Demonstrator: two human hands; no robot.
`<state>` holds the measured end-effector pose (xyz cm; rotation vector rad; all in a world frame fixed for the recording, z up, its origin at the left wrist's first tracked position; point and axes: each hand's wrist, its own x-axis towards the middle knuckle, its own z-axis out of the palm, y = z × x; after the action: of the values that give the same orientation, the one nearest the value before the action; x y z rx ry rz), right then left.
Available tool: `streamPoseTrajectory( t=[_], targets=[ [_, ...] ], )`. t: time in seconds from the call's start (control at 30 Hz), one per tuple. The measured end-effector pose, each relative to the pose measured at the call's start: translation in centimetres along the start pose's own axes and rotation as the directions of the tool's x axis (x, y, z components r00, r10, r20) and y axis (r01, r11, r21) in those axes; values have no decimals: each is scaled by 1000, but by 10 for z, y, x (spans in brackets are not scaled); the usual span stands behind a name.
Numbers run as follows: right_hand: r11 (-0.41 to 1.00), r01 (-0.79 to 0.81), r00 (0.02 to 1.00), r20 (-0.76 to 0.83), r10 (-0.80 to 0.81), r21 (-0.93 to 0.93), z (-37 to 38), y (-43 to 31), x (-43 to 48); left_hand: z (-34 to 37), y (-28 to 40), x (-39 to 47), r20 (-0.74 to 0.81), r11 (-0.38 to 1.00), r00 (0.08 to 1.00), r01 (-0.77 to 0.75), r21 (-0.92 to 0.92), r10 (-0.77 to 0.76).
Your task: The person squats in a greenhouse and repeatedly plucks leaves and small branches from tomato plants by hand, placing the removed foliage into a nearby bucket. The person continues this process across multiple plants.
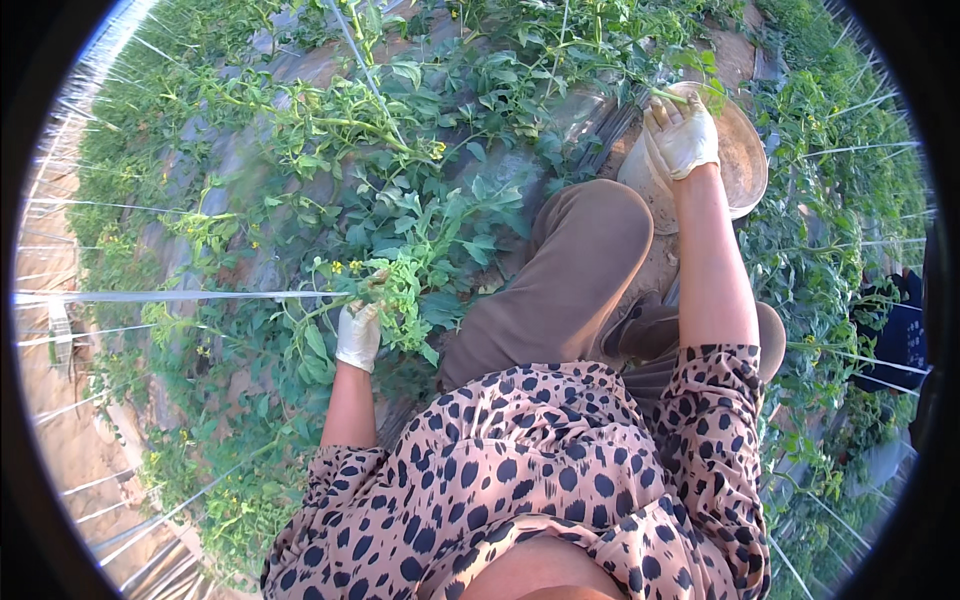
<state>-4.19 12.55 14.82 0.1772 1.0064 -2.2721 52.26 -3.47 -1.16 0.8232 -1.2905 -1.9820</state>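
My left hand (358, 334), in a pale, stained glove, is closed around the leafy top of a tomato plant (405, 289). Its fingertips are partly hidden by leaves, and yellow flowers show just above them. A taut white string (180, 296) runs from the left to the plant beside this hand. My right hand (684, 136), gloved too, is stretched out over a whitish bucket (752, 169) with its palm showing. At its fingertips is a green shoot (667, 95) with bright leaves; whether the fingers grip it is unclear.
My bent knee (592, 247) comes up between the plants and the bucket. Dark plastic mulch (600, 135) covers the ground under the vines. More strings cross the rows on both sides. A dark blue cloth item (896, 330) with pale markings lies at the far right.
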Motion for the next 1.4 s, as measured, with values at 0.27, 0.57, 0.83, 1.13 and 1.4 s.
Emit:
streamPoseTrajectory(
  t=[0.27, 0.57, 0.83, 1.13, 1.4],
  targets=[
    [923, -143, 980, 76, 182, -358, -33, -32, -11, 83, 77, -41, -80, 229, 899, 194, 954, -430],
    [668, 65, 914, 314, 259, -741, 24, 36, -3, 205, 246, 88, 624, 58, 781, -624, 779, 11],
    [-1, 871, 491, 870, -32, -492, 70, -9, -135, 93, 87, 316, -317, -653, 727, -233, 721, -609],
    [96, 607, 788, 613, 56, -789, 45, -59, -138, 2, -33, 333, -199, 171, 944, 248, 953, -262],
    [96, 717, 674, 722, 155, -690, 49, -55, -154, 20, -56, 329, -200, 206, 935, 266, 942, -293]
  ],
)
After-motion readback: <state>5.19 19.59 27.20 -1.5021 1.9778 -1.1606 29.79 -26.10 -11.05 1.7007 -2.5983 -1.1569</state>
